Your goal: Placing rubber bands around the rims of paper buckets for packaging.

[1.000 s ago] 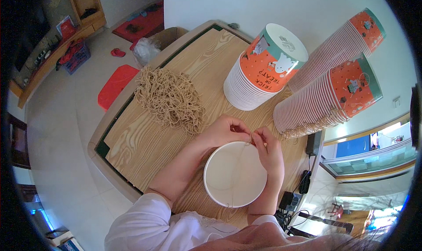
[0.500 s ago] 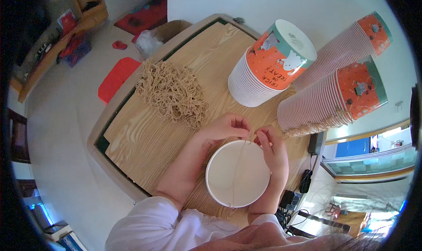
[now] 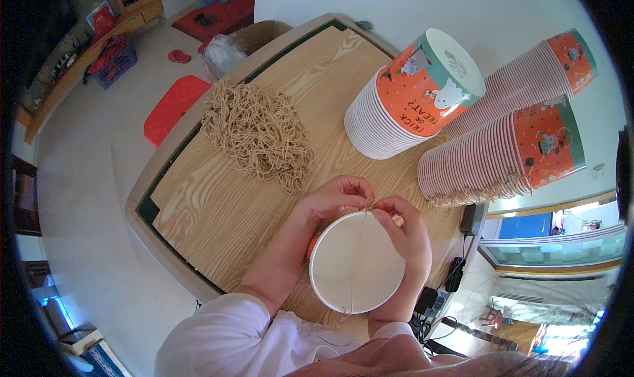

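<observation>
A white-lined paper bucket (image 3: 330,265) stands before me with its open mouth tilted toward me. A thin tan cord (image 3: 360,258) crosses its mouth from the near rim to the far rim. At the far rim, my left hand (image 3: 340,195) pinches the cord between thumb and fingertips. Close beside it, my right hand (image 3: 404,228) also has its thumb and fingers closed on the cord. The fingertips nearly meet, and the detail of the cord between them is too small to make out.
A tangled heap of tan cords (image 3: 261,136) lies on the wooden table (image 3: 218,225) at the left. Upright at the back is a stack of orange and green buckets (image 3: 389,106). Two more stacks lean at the right, the nearer stack (image 3: 475,156) with cords along its underside.
Both hands have stayed at the far rim and drawn slightly closer together over the cord. The bucket has tipped a little, so some of its orange outside shows at the left.
</observation>
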Motion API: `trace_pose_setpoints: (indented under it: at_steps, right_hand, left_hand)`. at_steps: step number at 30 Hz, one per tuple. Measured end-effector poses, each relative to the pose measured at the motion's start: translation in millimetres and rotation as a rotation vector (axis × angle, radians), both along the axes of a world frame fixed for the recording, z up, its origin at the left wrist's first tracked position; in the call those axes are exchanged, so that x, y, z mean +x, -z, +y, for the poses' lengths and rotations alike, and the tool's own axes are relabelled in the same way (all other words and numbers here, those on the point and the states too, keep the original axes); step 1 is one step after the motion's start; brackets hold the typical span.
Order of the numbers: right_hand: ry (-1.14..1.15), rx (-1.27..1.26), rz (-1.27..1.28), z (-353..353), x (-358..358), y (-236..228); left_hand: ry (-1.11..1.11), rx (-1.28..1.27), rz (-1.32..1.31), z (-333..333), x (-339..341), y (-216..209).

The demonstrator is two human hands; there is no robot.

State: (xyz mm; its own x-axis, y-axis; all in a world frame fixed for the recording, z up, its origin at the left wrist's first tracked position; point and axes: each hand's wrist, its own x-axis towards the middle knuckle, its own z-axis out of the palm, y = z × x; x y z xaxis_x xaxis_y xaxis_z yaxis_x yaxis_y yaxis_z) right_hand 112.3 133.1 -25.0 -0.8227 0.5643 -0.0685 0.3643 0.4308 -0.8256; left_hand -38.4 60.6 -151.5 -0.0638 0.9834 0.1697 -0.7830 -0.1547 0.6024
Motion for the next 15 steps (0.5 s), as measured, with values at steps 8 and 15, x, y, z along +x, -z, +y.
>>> trace_pose_setpoints:
  at_steps: [8, 15]
  right_hand:
    - [-0.090, 0.106, -0.001, 1.3, 2.7, -1.3]
    - [-0.033, 0.027, -0.020, -4.1, -1.0, -7.8]
  left_hand:
    - [-0.027, 0.141, -0.131, 0.6, -6.4, 5.9]
    - [-0.050, 0.073, -0.159, -5.6, -9.8, 0.5]
